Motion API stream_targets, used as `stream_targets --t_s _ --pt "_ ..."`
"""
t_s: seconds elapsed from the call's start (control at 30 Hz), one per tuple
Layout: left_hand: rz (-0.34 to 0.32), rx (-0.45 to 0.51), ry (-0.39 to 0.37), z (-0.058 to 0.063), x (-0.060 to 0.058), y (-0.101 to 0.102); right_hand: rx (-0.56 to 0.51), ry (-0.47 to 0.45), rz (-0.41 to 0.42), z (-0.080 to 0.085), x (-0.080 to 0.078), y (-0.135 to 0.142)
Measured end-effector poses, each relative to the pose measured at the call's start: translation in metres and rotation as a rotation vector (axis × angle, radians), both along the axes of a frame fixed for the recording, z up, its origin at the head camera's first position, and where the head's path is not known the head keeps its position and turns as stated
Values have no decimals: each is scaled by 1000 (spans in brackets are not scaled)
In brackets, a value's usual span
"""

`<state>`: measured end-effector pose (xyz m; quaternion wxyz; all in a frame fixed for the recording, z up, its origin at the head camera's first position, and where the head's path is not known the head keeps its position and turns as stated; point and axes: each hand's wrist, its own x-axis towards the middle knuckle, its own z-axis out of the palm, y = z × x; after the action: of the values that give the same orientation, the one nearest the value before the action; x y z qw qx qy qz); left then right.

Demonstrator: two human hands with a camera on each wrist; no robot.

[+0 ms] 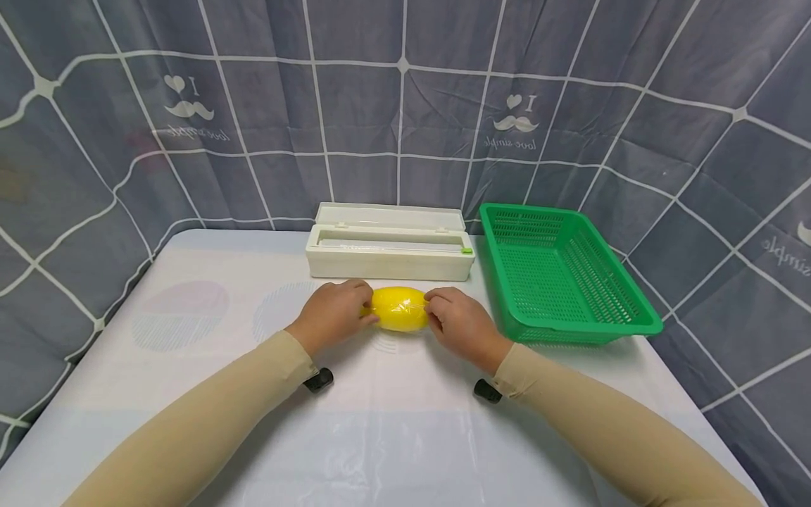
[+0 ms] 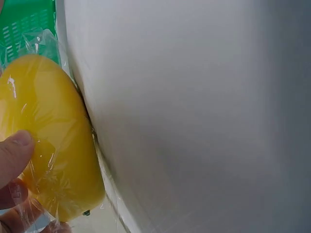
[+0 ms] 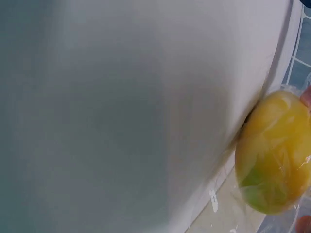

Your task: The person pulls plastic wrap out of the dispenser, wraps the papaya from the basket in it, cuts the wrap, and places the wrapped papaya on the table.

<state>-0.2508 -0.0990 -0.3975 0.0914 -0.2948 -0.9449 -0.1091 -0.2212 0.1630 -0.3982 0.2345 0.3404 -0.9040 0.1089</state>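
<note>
A yellow mango (image 1: 400,308), wrapped in clear cling film (image 2: 46,41), lies on its side between the two hands. My left hand (image 1: 334,313) pinches the film at the left end; in the left wrist view its thumb (image 2: 17,153) touches the wrapped fruit, and a small dark stem shows at the lower end. At the right end, my right hand (image 1: 464,325) pinches the film with bent fingers. The right wrist view catches only fingertips at its edge, beside the mango (image 3: 272,155), whose skin has a green patch there.
Just behind the mango stands a white cling film dispenser (image 1: 389,266), lid raised, a roll inside and a green slider on its rim. To the right, a green plastic basket (image 1: 633,328) sits on the white-covered table (image 1: 393,451). Grey checked curtains (image 1: 355,105) enclose the back and sides.
</note>
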Motion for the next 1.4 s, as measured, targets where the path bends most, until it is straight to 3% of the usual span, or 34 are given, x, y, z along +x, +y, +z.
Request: stream_targets --t_s 0.17,0.4,0.5,0.73,0.83,0.97,1.07,1.13,1.2,1.27,1.4 --pt "-2 11 -5 -1 1 1 44 -121 -62 -3 4 -3" --pt "-30 48 34 -4 1 -1 89 -182 -89 -2 5 -3" --pt "-27 89 -24 -4 -3 -3 112 -211 -88 0 8 -2" --pt "71 218 -209 2 -10 -4 139 -305 -64 2 16 10" --pt "80 239 -229 0 -13 -5 62 -416 -41 0 15 17" --pt "54 219 -218 -3 -17 -5 -198 -550 -31 -2 12 22" --pt "25 195 -217 -4 -19 -5 -416 -580 -82 1 7 19" --pt "14 200 -232 -5 -20 -5 -477 -554 -140 4 2 14" --pt "12 221 -263 -5 -21 -5 -438 -522 -177 9 -4 7" --pt "16 244 -304 -5 -21 -5 -330 -520 -183 12 -11 -1" --pt "23 278 -383 -4 -20 -6 -73 -607 -137 11 -21 -12"
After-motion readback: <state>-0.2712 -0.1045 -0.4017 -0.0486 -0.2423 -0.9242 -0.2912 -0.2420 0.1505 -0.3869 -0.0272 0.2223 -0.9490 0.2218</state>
